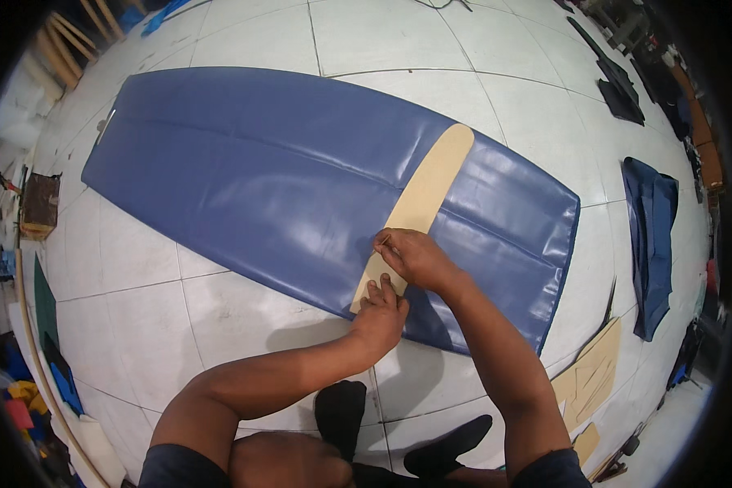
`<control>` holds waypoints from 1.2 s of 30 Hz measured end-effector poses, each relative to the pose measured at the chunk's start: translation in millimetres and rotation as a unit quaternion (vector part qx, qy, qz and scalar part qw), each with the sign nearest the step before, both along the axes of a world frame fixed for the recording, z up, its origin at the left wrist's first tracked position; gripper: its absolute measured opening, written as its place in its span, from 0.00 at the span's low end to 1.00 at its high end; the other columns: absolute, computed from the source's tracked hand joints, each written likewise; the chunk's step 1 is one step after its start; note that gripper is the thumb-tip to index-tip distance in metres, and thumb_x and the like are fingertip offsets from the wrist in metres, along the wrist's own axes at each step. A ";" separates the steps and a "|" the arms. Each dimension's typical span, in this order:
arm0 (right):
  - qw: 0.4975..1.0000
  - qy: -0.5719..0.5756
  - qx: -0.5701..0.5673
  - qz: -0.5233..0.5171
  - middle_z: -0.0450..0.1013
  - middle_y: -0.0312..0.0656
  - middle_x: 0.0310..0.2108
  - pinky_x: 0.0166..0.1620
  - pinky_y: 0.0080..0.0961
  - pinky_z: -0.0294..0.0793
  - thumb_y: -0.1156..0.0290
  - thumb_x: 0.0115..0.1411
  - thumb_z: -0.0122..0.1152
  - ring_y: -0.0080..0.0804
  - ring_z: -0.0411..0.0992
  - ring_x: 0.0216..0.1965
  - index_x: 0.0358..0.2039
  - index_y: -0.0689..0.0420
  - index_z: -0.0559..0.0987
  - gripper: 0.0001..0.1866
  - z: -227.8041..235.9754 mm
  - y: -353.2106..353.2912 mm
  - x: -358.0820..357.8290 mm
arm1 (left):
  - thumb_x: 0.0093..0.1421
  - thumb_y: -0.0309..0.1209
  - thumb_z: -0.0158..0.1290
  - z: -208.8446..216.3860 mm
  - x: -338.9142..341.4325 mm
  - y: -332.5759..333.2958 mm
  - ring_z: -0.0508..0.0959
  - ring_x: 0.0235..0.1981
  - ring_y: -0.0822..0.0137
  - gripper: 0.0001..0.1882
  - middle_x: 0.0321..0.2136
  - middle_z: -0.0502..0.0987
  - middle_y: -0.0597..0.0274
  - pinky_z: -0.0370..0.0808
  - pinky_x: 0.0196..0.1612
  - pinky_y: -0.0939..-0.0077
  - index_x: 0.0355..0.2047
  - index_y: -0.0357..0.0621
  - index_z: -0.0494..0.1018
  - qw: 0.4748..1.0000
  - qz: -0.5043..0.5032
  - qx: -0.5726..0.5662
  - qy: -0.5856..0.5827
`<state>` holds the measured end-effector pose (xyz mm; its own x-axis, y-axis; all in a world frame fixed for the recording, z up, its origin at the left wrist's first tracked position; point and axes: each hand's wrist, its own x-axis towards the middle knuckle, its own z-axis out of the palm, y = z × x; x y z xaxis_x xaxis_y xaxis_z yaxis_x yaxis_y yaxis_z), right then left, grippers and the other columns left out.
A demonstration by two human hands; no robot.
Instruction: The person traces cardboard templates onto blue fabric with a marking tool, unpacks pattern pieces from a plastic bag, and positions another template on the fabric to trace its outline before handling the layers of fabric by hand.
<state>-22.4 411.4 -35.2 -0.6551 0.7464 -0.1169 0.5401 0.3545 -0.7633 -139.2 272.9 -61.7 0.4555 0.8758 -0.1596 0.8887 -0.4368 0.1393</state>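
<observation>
A long sheet of shiny blue vinyl-like material [260, 187] lies on the floor in front of me, creased along its length. Across its right part rests a tan strip-shaped template [433, 179] with a rounded far end. My left hand [380, 313] presses on the template's near end, fingers stretched out and apart. Just beyond it, my right hand [415, 256] is closed in a pinch at the template's left edge. A small thin thing shows at its fingertips, too small to name.
Folded dark blue material [651, 244] lies on the tiled floor [382, 41] at right. Tan pattern pieces [590, 378] are near my right arm. A brown block [41, 205] and a long thin pole [37, 342] are at left. My dark-socked feet [342, 415] stand below the sheet.
</observation>
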 end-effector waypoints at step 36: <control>0.988 -0.007 0.060 -0.143 0.79 0.53 0.37 0.45 0.40 0.76 0.69 0.68 0.54 0.55 0.78 0.40 0.44 0.61 0.75 0.10 -5.5 105.2 37.3 | 0.59 0.26 0.52 14.3 6.1 139.8 0.81 0.46 0.44 0.23 0.50 0.73 0.34 0.82 0.39 0.60 0.55 0.29 0.67 0.995 -0.043 -0.088 -0.033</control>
<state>15.0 516.6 -40.7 -0.4150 0.9095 -0.0240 0.6411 0.2736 -0.7171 -133.1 412.7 -47.4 0.5419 0.7942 -0.2751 0.8357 -0.4742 0.2770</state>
